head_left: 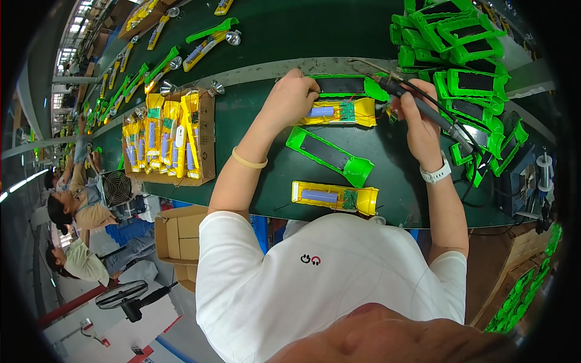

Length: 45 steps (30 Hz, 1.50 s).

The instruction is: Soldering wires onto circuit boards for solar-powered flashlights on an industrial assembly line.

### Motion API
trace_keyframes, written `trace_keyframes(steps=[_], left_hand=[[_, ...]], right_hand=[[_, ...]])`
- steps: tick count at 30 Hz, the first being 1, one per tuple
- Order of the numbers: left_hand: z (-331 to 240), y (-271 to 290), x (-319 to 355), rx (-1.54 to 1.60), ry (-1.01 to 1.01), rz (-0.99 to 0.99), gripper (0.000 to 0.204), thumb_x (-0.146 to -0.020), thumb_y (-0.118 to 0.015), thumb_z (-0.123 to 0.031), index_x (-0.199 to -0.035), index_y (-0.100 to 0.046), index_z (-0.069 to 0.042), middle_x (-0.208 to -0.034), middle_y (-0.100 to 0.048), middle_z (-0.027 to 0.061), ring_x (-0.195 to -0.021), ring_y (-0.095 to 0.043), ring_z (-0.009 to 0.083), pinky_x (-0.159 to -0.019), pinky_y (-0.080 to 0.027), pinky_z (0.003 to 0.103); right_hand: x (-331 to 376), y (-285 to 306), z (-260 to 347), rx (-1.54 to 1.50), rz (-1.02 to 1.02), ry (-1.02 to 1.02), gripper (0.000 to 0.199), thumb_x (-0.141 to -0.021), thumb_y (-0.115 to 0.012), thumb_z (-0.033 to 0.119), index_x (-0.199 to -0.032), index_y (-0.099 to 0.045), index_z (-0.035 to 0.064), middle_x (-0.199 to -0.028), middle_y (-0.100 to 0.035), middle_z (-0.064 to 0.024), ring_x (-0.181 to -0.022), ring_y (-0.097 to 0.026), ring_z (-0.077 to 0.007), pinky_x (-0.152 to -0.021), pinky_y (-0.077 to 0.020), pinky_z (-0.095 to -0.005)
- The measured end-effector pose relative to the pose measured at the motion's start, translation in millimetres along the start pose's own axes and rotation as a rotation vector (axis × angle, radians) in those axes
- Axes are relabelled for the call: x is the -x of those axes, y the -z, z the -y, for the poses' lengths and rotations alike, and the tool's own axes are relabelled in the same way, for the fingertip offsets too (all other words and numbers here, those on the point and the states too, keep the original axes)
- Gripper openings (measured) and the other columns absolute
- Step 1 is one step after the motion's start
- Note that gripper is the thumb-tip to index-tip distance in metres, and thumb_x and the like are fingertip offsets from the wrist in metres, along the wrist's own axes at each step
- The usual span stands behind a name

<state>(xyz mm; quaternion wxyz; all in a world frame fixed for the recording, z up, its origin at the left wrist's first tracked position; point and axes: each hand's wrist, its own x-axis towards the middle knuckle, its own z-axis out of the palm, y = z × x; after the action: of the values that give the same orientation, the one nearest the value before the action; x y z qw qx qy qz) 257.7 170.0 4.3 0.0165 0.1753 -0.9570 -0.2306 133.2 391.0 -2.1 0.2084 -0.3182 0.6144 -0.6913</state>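
Note:
My left hand [295,97] presses down on a yellow torch half [342,112] that lies open on the dark green bench, showing a purple cell and a small green circuit board. My right hand [419,124] grips a black soldering iron [417,101], its tip pointing left over a green torch shell [348,86] just above the yellow half. A second green shell [330,154] lies below the yellow half. Nearer to me sits another yellow torch half [336,197] with a purple cell.
A stack of green shells [460,54] fills the right of the bench [266,151]. A cardboard tray [171,136] of yellow halves sits at left. Finished green and yellow torches lie on the far belt [209,39]. Other people sit at left, beside fans and cardboard boxes.

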Motion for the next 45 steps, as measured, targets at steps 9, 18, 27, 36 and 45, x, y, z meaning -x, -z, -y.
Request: trace_keyframes(steps=[9, 18, 27, 36, 45], left_hand=[[-7, -5, 8, -0.167, -0.19, -0.097, 0.008, -0.07, -0.058, -0.002, -0.074, -0.063, 0.0, -0.077, -0.052, 0.0159, -0.076, -0.056, 0.0297, -0.069, -0.048, 0.037], [-4, -4, 6, -0.161, -0.197, -0.096, 0.009, -0.071, -0.06, -0.004, -0.078, -0.065, -0.004, -0.077, -0.051, 0.0133, -0.073, -0.056, 0.0286, -0.067, -0.048, 0.036], [-7, 0, 4, -0.163, -0.184, -0.062, 0.011, -0.07, -0.06, -0.003, -0.079, -0.066, -0.004, -0.077, -0.052, 0.0131, -0.074, -0.056, 0.0285, -0.068, -0.048, 0.035], [-5, -1, 5, -0.161, -0.195, -0.071, 0.011, -0.071, -0.059, -0.004, -0.079, -0.066, -0.004, -0.076, -0.052, 0.0128, -0.073, -0.056, 0.0279, -0.068, -0.048, 0.035], [-12, 2, 5, -0.167, -0.164, -0.044, 0.011, -0.074, -0.058, -0.005, -0.08, -0.067, -0.001, -0.079, -0.055, 0.016, -0.076, -0.058, 0.0289, -0.07, -0.049, 0.035]], right_hand=[[-22, -28, -13, 0.192, 0.021, -0.022, 0.024, -0.081, -0.065, 0.019, -0.085, -0.05, 0.0015, -0.067, -0.052, -0.0018, -0.059, -0.045, -0.0058, -0.052, -0.0366, -0.0217], [-26, -34, -6, 0.304, 0.133, -0.048, 0.022, -0.082, -0.063, 0.018, -0.084, -0.048, 0.003, -0.067, -0.053, -0.0011, -0.062, -0.045, -0.0063, -0.055, -0.0364, -0.0221], [-25, -31, -7, 0.294, 0.115, -0.038, 0.026, -0.08, -0.064, 0.022, -0.084, -0.049, 0.0011, -0.065, -0.053, -0.0045, -0.058, -0.047, -0.009, -0.051, -0.038, -0.0248], [-8, -9, 14, 0.254, -0.038, 0.033, 0.02, -0.082, -0.064, 0.016, -0.084, -0.05, 0.0018, -0.066, -0.053, -0.0013, -0.059, -0.046, -0.0059, -0.051, -0.0363, -0.022], [80, 40, 12, 0.019, -0.415, 0.106, 0.016, -0.087, -0.056, 0.015, -0.098, -0.047, 0.0055, -0.073, -0.053, -0.0053, -0.059, -0.047, -0.0097, -0.052, -0.0346, -0.0204]])
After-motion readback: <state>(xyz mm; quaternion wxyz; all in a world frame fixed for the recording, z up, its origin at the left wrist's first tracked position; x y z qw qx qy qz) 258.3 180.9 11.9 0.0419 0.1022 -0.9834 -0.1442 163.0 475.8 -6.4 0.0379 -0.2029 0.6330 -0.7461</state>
